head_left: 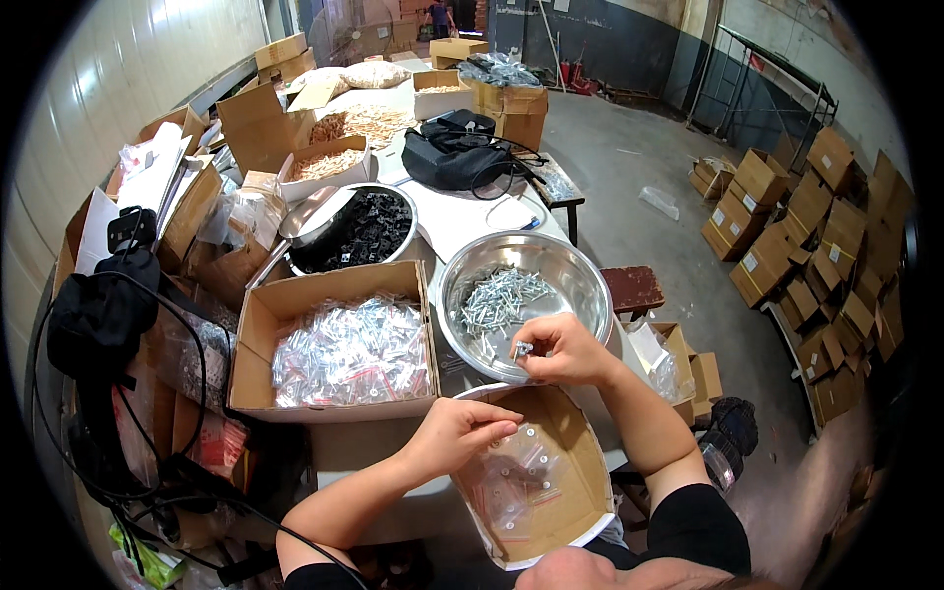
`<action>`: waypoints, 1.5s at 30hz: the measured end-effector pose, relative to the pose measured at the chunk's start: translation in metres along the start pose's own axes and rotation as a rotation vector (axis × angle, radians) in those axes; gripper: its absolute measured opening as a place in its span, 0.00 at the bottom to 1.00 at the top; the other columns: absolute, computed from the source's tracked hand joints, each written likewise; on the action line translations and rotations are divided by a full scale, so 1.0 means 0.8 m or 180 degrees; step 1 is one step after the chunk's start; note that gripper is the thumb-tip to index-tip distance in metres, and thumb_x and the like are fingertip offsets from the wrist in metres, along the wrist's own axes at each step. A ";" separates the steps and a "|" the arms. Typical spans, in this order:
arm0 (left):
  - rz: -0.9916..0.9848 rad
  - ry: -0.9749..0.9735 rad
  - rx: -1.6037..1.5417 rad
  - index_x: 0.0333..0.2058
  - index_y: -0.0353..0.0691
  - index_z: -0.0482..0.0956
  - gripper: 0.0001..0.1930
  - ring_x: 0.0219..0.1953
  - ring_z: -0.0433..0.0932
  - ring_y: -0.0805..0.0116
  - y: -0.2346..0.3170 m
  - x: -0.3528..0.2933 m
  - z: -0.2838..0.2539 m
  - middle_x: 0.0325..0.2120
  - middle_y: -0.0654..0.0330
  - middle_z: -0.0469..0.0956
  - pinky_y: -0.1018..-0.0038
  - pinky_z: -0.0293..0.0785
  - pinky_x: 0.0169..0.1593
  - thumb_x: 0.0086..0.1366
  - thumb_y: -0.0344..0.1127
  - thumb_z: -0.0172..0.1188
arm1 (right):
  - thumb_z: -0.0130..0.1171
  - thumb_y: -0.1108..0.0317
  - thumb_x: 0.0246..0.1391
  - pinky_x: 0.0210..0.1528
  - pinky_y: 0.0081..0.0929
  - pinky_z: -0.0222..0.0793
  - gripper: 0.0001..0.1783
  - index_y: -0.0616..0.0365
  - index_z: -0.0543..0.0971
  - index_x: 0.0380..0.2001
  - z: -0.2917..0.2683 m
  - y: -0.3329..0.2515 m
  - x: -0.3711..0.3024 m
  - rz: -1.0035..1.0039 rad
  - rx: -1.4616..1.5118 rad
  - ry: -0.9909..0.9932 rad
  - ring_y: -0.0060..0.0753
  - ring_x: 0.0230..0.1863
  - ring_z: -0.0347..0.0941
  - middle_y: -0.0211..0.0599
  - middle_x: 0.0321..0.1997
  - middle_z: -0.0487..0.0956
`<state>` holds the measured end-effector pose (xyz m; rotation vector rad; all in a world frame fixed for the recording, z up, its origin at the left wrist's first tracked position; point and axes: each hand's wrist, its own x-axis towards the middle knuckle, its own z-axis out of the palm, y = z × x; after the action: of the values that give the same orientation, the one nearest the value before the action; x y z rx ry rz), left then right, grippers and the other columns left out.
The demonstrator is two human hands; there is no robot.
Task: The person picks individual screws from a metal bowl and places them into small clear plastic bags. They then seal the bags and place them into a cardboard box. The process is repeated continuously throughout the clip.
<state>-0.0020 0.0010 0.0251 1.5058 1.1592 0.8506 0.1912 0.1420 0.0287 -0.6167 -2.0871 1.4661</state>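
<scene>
My right hand (559, 349) pinches a few silver screws over the near rim of a steel bowl (580, 258) that holds a heap of screws (501, 295). My left hand (454, 433) holds the top edge of a small clear plastic bag (511, 477), which lies in a shallow cardboard tray (575, 447) on my lap. Some small metal parts show inside the bag. The two hands are about a hand's width apart.
A cardboard box (258, 315) of filled clear bags sits left of the bowl. Behind it stand a steel basin of black plastic parts (359, 231), boxes of pale parts (324, 162) and a black bag (447, 152). Stacked cartons (787, 246) line the right floor.
</scene>
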 end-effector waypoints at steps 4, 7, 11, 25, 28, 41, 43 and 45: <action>0.0088 0.0195 0.0034 0.46 0.34 0.81 0.13 0.29 0.76 0.80 0.000 0.000 0.004 0.28 0.61 0.82 0.80 0.74 0.35 0.65 0.32 0.60 | 0.59 0.79 0.46 0.27 0.14 0.67 0.07 0.65 0.80 0.32 -0.002 0.009 0.001 -0.0230 -0.0210 -0.0003 0.13 0.29 0.71 0.28 0.30 0.77; 0.0279 0.0142 0.0170 0.48 0.35 0.80 0.14 0.28 0.75 0.80 -0.009 0.003 0.001 0.26 0.63 0.81 0.80 0.74 0.35 0.66 0.32 0.60 | 0.59 0.80 0.46 0.29 0.14 0.67 0.08 0.66 0.80 0.32 0.000 0.004 0.001 -0.0115 -0.0204 0.0000 0.14 0.30 0.71 0.28 0.30 0.77; -0.0080 0.0166 -0.0441 0.40 0.31 0.81 0.09 0.26 0.73 0.82 -0.007 0.000 0.004 0.25 0.63 0.79 0.81 0.72 0.30 0.65 0.30 0.60 | 0.59 0.79 0.47 0.27 0.14 0.67 0.07 0.65 0.80 0.32 0.001 0.002 0.001 -0.0035 -0.0082 -0.0012 0.13 0.28 0.71 0.28 0.30 0.77; 0.0526 0.0162 -0.0407 0.38 0.31 0.82 0.08 0.32 0.77 0.77 -0.005 0.000 0.003 0.28 0.60 0.80 0.79 0.74 0.36 0.62 0.29 0.62 | 0.60 0.77 0.48 0.32 0.15 0.67 0.09 0.66 0.81 0.35 0.001 -0.004 -0.003 0.0229 0.0454 -0.0110 0.12 0.32 0.70 0.25 0.30 0.78; 0.0533 0.0083 -0.0308 0.36 0.30 0.82 0.08 0.29 0.76 0.78 -0.004 0.000 0.004 0.27 0.60 0.80 0.79 0.73 0.34 0.62 0.31 0.63 | 0.59 0.78 0.49 0.34 0.15 0.67 0.08 0.65 0.81 0.35 0.001 -0.008 -0.004 0.0271 0.0551 -0.0124 0.12 0.33 0.70 0.25 0.30 0.78; -0.0095 -0.0183 -0.0988 0.40 0.31 0.83 0.10 0.39 0.78 0.75 -0.008 0.001 -0.003 0.38 0.57 0.81 0.77 0.74 0.45 0.61 0.31 0.64 | 0.58 0.81 0.48 0.40 0.18 0.68 0.07 0.65 0.80 0.33 0.005 -0.021 -0.008 0.0192 0.0921 -0.0458 0.16 0.37 0.72 0.28 0.33 0.79; 0.0244 0.0029 -0.0779 0.39 0.31 0.83 0.10 0.41 0.78 0.73 -0.017 0.004 0.002 0.41 0.55 0.80 0.76 0.73 0.47 0.61 0.31 0.64 | 0.59 0.80 0.46 0.33 0.16 0.64 0.05 0.64 0.80 0.30 0.008 -0.026 -0.008 0.0132 0.0848 -0.0408 0.15 0.32 0.70 0.28 0.31 0.78; 0.0483 0.0223 -0.0565 0.35 0.31 0.83 0.09 0.45 0.77 0.70 -0.021 0.005 0.003 0.45 0.52 0.79 0.74 0.73 0.49 0.60 0.31 0.64 | 0.61 0.80 0.45 0.29 0.15 0.62 0.04 0.64 0.80 0.28 0.010 -0.029 -0.008 0.0062 0.0740 -0.0409 0.15 0.29 0.69 0.29 0.29 0.77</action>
<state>-0.0026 0.0045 0.0079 1.4397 1.0004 1.0881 0.1897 0.1249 0.0473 -0.4643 -1.9683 1.7691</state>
